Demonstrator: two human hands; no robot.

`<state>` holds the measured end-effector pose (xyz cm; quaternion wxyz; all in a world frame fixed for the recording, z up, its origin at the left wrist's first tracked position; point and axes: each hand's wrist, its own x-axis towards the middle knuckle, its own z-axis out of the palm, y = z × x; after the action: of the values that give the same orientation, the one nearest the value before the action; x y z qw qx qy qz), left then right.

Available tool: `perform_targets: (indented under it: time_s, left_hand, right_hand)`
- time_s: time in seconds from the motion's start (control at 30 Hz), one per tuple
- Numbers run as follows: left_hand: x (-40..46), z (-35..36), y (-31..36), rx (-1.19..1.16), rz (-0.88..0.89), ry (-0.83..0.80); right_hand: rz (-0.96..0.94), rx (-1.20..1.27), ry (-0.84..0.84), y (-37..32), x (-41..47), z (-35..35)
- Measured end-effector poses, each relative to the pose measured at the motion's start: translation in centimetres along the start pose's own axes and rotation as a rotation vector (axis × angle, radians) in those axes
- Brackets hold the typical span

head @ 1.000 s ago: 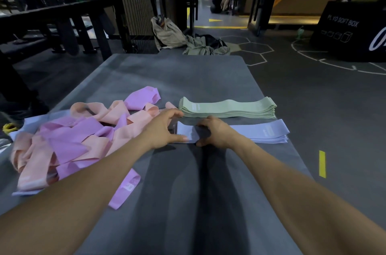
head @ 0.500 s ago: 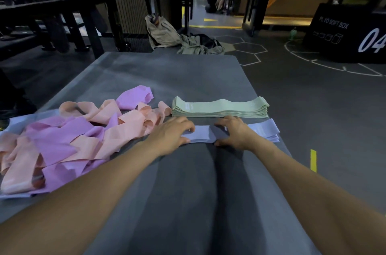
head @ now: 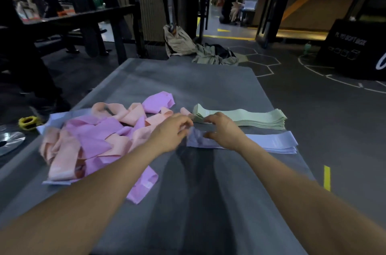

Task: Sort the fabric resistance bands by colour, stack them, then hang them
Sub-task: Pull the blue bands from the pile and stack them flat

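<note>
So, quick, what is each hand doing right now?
Left hand: blurred, fingers curled at the lavender band stack's left end; grip cannot be told.
Right hand: open, clawed over that stack.

One camera sits on my head, looking forward and down along both my forearms to my left hand [head: 171, 131] and right hand [head: 224, 129]. The counter [head: 198, 83] fills the near and middle view, close below me. Its wide angle also takes in the floor [head: 313, 113] and the room beyond.
</note>
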<state>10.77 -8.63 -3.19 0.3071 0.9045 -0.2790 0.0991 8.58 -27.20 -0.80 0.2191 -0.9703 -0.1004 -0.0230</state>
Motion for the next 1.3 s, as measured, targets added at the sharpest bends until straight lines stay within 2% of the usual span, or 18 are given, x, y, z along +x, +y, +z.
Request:
perform_targets:
  time_s: [0.23, 0.47, 0.73, 0.93, 1.07, 1.3]
  left_hand:
    - [-3.7, -7.9, -6.3, 0.065, -0.251, 0.170]
    - [-7.6, -15.2, -14.5, 0.165, -0.582, 0.372]
    - [-7.6, -16.4, -20.1, 0.251, -0.873, 0.383]
    - [-5.7, -15.7, -22.6, 0.237, -1.089, 0.180]
    - [-5.7, -16.3, -23.0, 0.192, -1.100, 0.124]
    - [-5.4, -17.4, -19.0, -0.093, -0.786, 0.340]
  right_hand:
    - [-0.125, 0.105, 0.032, -9.6, 4.2, 3.5]
    - [-0.217, 0.180, -0.037, -17.3, 8.0, 7.6]
    - [-0.233, 0.075, -0.062, -21.1, 12.5, 10.7]
    - [-0.249, 0.140, -0.099, -20.9, 14.4, 13.0]
    - [-0.242, 0.144, -0.107, -20.5, 14.2, 13.3]
    - [-0.207, 0.174, -0.097, -21.2, 12.0, 10.8]
